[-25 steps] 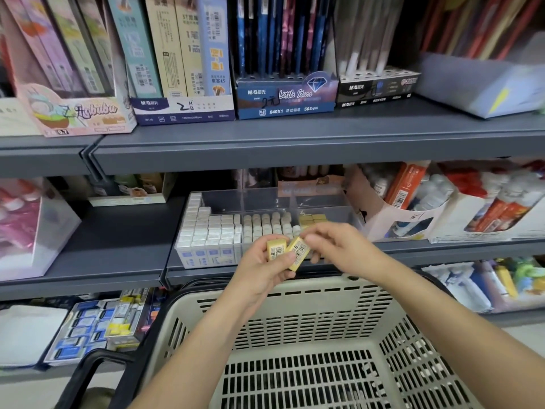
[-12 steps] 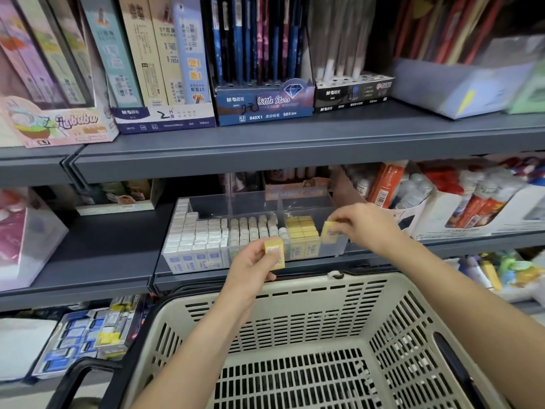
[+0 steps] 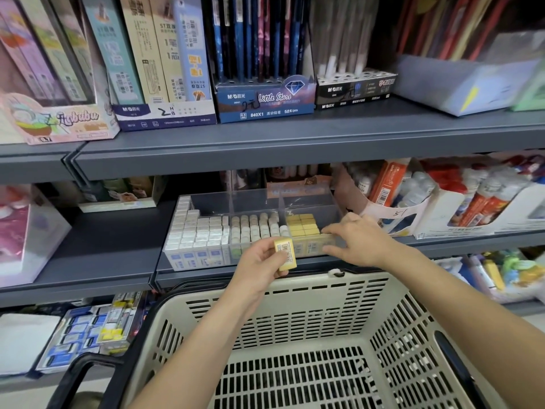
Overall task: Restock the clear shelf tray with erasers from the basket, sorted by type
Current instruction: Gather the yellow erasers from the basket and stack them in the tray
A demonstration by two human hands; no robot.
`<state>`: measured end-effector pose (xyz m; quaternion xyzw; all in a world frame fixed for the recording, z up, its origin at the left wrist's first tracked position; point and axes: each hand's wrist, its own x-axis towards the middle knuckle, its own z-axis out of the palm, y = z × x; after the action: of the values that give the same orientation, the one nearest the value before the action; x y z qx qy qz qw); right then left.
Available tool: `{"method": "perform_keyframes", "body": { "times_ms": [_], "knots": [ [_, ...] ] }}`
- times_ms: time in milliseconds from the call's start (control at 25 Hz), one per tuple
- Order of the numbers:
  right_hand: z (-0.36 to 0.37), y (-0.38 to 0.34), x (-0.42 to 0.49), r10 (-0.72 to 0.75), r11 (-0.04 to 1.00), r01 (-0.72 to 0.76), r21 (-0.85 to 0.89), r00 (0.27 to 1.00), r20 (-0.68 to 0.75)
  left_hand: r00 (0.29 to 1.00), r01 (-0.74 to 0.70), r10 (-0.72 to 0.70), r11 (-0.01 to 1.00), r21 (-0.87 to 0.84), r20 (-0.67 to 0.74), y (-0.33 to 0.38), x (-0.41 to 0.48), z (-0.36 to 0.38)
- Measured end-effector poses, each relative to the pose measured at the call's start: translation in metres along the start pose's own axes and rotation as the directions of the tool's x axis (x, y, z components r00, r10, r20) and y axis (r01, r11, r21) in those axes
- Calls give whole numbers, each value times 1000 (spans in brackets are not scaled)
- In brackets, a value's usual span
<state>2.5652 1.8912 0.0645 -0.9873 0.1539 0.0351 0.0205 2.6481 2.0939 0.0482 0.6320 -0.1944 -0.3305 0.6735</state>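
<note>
A clear shelf tray (image 3: 256,199) stands on the middle shelf with three compartments. White erasers (image 3: 194,231) fill the left one, pale beige erasers (image 3: 250,228) the middle, and yellow erasers (image 3: 302,224) the right. My left hand (image 3: 259,267) holds one yellow eraser (image 3: 285,253), barcode up, just in front of the tray. My right hand (image 3: 362,243) reaches into the right compartment, fingers spread, tips resting on the front yellow row. The beige basket (image 3: 295,305) sits below my forearms; no erasers show inside it.
A white box of glue bottles (image 3: 398,208) stands right beside the tray. Pencil and lead boxes (image 3: 256,104) line the upper shelf, whose grey edge (image 3: 265,149) overhangs the tray. A pink box (image 3: 23,240) sits at the far left, and eraser packs (image 3: 88,332) lie below.
My right hand carried one yellow eraser from my left hand to the tray's right compartment and set it at the front. My left hand kept its eraser and stayed almost still.
</note>
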Motion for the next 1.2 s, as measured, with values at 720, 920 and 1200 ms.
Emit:
{"method": "perform_keyframes", "body": {
  "times_ms": [720,920,1200],
  "knots": [
    [-29,5,-3,250,940,-154,305,918,-307,905,-245,419,661,709,-77,7,9,-19],
    [-15,-1,17,124,975,-113,190,991,-48,917,-245,394,677,694,-61,-3,6,-25],
    [-28,-1,12,80,960,-80,267,997,10,925,-278,372,800,533,-77,-7,-20,-17]
  ]
}}
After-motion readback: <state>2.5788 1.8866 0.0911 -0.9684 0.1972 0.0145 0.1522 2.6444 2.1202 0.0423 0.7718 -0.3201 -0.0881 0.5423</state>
